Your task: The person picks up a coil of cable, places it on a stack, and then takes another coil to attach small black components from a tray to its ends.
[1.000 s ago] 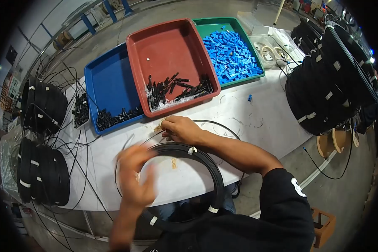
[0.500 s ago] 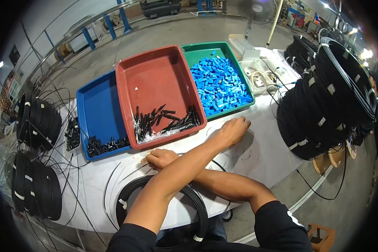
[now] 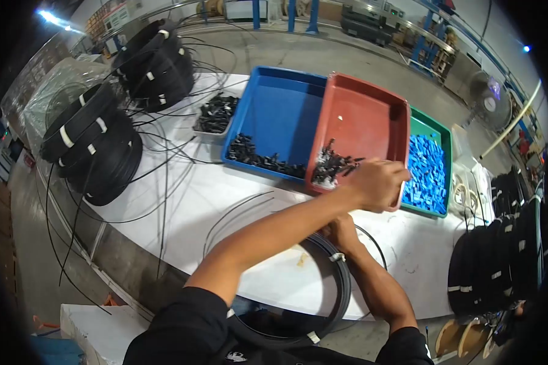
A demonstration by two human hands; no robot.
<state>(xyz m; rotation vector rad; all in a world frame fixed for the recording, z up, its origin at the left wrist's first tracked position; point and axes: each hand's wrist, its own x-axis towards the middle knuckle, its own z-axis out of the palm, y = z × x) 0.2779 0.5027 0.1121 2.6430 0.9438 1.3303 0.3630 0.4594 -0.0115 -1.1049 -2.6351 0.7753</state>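
Note:
My left hand [image 3: 380, 184] is over the front right corner of the red tray [image 3: 365, 91], its fingers curled in. What they hold, if anything, is hidden. Small black connector parts [image 3: 332, 165] lie in that tray just left of the hand. Below, partly covered by my left wrist, my right hand [image 3: 342, 233] closes around black cable at the top of a coil [image 3: 342, 286]. The cable's end is out of sight. The coil, bound with white tape, leans against the table edge in front of my body.
A blue tray [image 3: 286, 91] and a small bin [image 3: 216, 115] hold black parts. The green tray [image 3: 435, 125] contains blue pieces [image 3: 426, 176]. Stacks of black cable coils stand left [image 3: 97, 146] and right [image 3: 493, 267], loose ends trailing over the white table [image 3: 182, 231].
The view has turned left. My left hand has moved from the table in front of the green tray to the red tray's front corner. My right hand stays low, near the coil.

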